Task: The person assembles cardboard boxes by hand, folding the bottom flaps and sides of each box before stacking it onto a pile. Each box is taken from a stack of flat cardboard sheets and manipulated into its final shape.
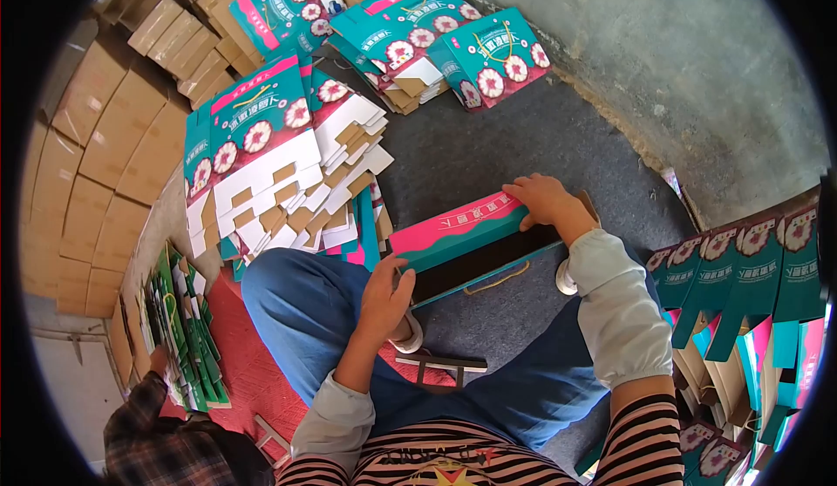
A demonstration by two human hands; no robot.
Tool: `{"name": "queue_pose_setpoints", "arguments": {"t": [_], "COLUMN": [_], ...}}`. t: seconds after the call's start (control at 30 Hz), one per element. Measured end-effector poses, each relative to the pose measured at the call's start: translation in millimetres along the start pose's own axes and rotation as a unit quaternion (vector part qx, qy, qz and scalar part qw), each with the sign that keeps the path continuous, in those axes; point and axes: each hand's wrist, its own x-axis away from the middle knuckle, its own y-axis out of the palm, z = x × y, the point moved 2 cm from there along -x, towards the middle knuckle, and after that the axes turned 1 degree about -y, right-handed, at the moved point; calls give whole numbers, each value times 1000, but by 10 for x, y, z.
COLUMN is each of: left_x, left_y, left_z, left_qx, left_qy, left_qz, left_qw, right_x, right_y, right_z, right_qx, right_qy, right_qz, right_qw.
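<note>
A teal-and-pink box (pixel 453 226) lies crosswise beyond the knees of the seated person, above the dark floor (pixel 506 146) and between the two shoes. Its long axis runs from near left to far right, and each hand has one end: the left hand (pixel 382 301) is at the near left end, the right hand (pixel 547 203) at the far right one. Neither has any gap to cross, since the box sits directly between them, with the left hand nearer the body.

The right fingers curl over the far edge of the pink panel, with the thumb on its near side, so this hand grips the panel. The left fingers and thumb are spread at the end wall; whether they pinch the card or only rest against it, I cannot tell, as the hand's own back hides the contact.

The long dark opening faces up, and a yellow cord handle (pixel 497 278) hangs along the near side. A brown flap (pixel 589 207) stands out at the right end, just beyond the right wrist.

Far left of the box lies a pile of flat printed cartons (pixel 253 129); to the right stands a row of teal cartons (pixel 750 264). Near left, a co-worker's hand (pixel 159 360) touches a green stack (pixel 181 329).
</note>
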Motion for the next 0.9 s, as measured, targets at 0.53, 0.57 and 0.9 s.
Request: {"name": "queue_pose_setpoints", "arguments": {"t": [0.53, 0.57, 0.9], "left_x": [-290, -292, -267], "left_y": [276, 289, 322], "left_z": [-81, -99, -144], "left_qx": [-177, -189, -227], "left_qy": [123, 138, 165], "left_qz": [-106, -98, -77], "left_qw": [971, 967, 957], "right_x": [-88, -91, 77], "right_y": [260, 250, 163], "right_z": [-195, -195, -105], "right_qx": [96, 93, 81], "right_qy": [16, 18, 24], "right_qz": [157, 155, 192], "right_qw": [983, 983, 978]}}
